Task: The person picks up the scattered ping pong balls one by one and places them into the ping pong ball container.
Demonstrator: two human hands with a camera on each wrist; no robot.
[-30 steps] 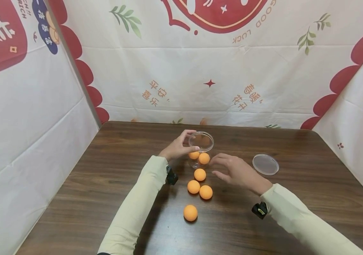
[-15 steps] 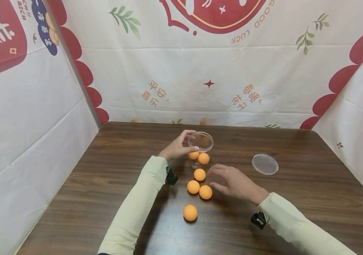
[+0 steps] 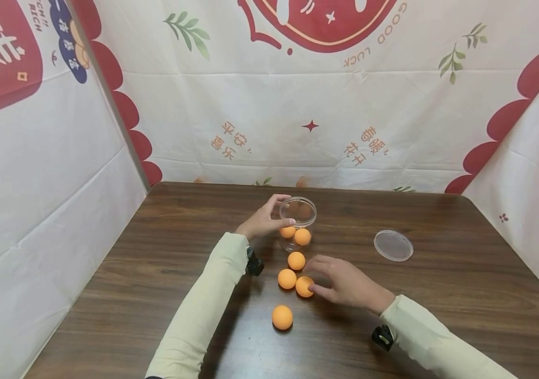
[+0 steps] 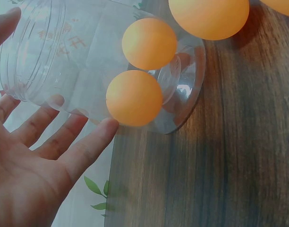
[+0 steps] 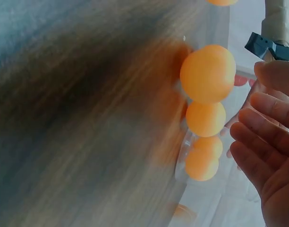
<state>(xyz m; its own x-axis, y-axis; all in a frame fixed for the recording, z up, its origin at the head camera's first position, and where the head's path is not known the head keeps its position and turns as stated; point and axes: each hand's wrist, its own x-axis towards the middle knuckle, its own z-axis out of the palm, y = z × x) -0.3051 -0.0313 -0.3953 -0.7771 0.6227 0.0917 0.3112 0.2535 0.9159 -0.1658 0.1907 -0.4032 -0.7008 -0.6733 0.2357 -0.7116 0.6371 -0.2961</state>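
Note:
A clear plastic jar [image 3: 311, 220] stands upright on the table, with two orange ping-pong balls [image 4: 149, 43] low inside it. My left hand [image 3: 262, 221] holds the jar near its rim, the thumb on the near side and the fingers round the far side. Outside the jar, several more ping-pong balls lie in front of it. My right hand [image 3: 347, 282] reaches in from the right, fingers spread loosely, thumb tip right at the nearest ball [image 3: 304, 287] of the grouped ones. In the right wrist view its fingers [image 5: 258, 137] have nothing between them.
A round clear lid [image 3: 393, 246] lies flat to the right of the jar. One ping-pong ball [image 3: 282, 317] sits apart toward the front. The brown wooden table [image 3: 179, 295] is bordered by printed cloth [image 3: 269, 105] at its back and sides.
My right hand has moved down and slightly left, from beside the jar to the ball at the right of the group. The left hand and jar stay in place.

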